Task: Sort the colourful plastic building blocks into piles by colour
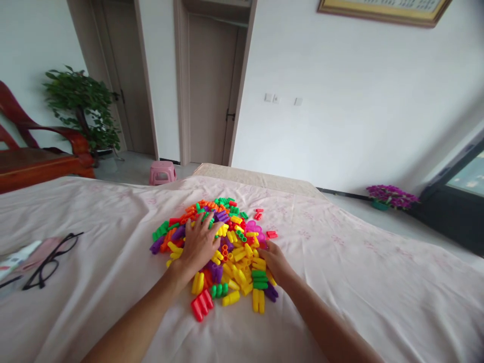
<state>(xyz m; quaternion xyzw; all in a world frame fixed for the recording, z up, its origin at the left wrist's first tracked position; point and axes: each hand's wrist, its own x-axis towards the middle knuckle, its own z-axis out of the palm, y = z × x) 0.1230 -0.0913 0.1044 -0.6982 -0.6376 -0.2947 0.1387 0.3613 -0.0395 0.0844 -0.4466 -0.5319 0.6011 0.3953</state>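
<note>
Two doors (209, 91) are seen beyond a cloth-covered surface (340, 267); purple flowers (395, 195) are held in one green pot (380, 205). Plastic pieces (239, 275), too many to be counted, are heaped mid-cloth. Over them the left hand (200, 242) is laid, fingers spread; at their right edge the right hand (279, 262) is placed, whether gripping cannot be told.

The pieces (239, 275) are multicoloured, the pinkish cloth (351, 257) apparently floral.
</note>
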